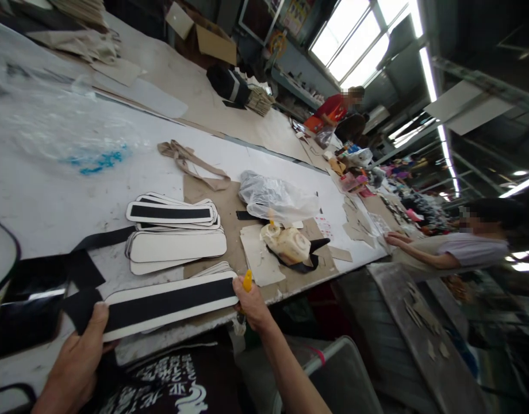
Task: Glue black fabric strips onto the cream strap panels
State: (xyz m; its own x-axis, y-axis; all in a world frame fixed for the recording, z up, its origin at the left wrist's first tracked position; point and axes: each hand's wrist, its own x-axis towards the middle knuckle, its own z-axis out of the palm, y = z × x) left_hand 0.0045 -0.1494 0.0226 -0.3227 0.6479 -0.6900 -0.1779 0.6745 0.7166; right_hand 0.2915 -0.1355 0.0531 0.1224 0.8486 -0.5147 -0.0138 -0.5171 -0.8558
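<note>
A long white strip with rounded ends and a black band along its middle (172, 302) is stretched between my hands at the table's near edge. My left hand (77, 362) grips its left end, where the black band runs on past the white piece. At the other end, my right hand (253, 305) pinches the strip and also holds a yellow-handled tool (247, 280), whose lower end is mostly hidden. Just behind lie a stack of plain white strips (178, 246) and a stack of white strips with black bands (172, 214).
A stained, glue-crusted container (286, 241) stands on cardboard right of the stacks, beside a clear plastic bag (275, 195). A beige fabric strip (195, 164) lies behind. At left are a dark glossy panel (27, 305) and plastic sheeting (70, 126). One co-worker (449, 250) is at right.
</note>
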